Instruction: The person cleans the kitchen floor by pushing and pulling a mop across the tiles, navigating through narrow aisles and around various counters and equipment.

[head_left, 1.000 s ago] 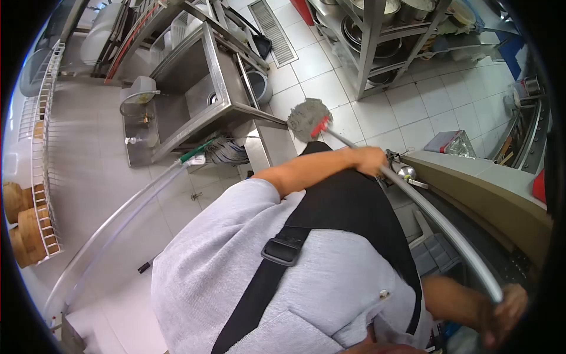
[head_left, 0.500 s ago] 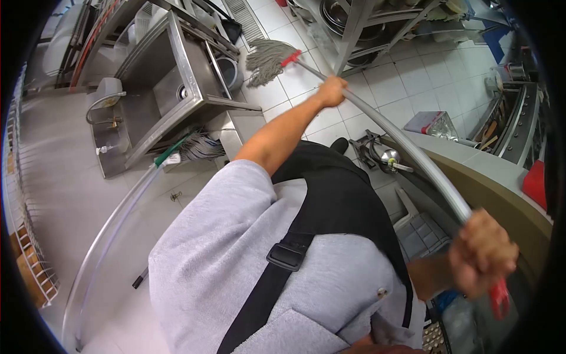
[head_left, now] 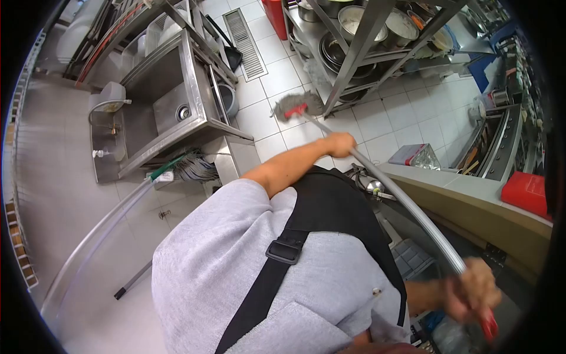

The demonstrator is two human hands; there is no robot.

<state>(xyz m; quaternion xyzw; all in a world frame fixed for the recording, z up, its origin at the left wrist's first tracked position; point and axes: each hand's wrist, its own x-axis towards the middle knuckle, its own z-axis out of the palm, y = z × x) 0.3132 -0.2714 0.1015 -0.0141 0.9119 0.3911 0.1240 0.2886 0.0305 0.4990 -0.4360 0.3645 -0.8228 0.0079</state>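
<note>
A mop with a long grey handle [head_left: 407, 203] runs from the upper middle to the lower right. My left hand [head_left: 340, 144] is wrapped round the handle below the mop head. Near the red end of the handle, my right hand [head_left: 473, 291] is closed round it, slightly blurred. The grey strands of the mop head [head_left: 299, 105], with a red clamp, lie on the white tiled floor [head_left: 286, 76] beside the foot of a metal rack.
A steel sink [head_left: 177, 109] stands at the left, with a second mop [head_left: 194, 165] below it. The metal rack [head_left: 348, 65] holds pots and bowls. A floor drain [head_left: 243, 44] lies beyond. At the right are a counter [head_left: 436, 180] and a red box [head_left: 526, 193].
The mop head has moved right, towards the rack's foot, and slightly down. My right hand is lower and a little further left, still round the handle. The view has shifted.
</note>
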